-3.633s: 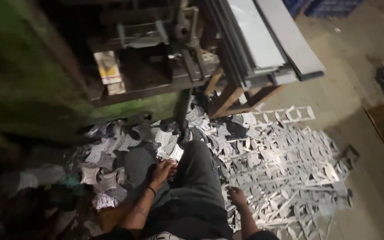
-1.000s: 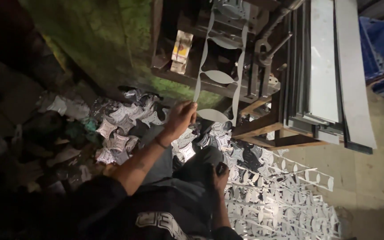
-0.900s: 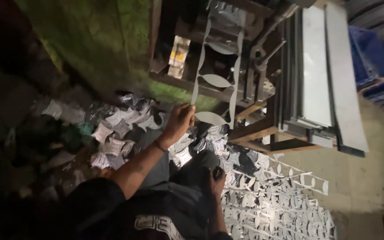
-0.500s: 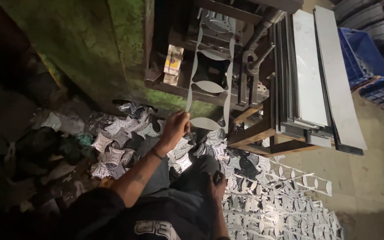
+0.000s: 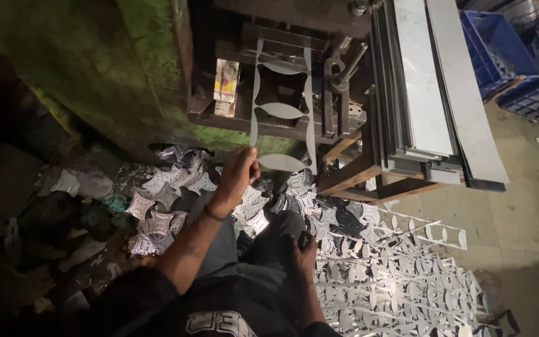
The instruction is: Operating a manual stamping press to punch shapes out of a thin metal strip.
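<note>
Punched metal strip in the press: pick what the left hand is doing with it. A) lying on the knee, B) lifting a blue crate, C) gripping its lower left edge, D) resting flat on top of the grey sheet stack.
C: the left hand pinches the lower left edge of the punched metal strip, which hangs from the press.

A silvery punched metal strip [image 5: 282, 112] with a cut-out pattern hangs against the green-painted press [image 5: 132, 68], beside blue plastic crates [image 5: 519, 56].
</note>
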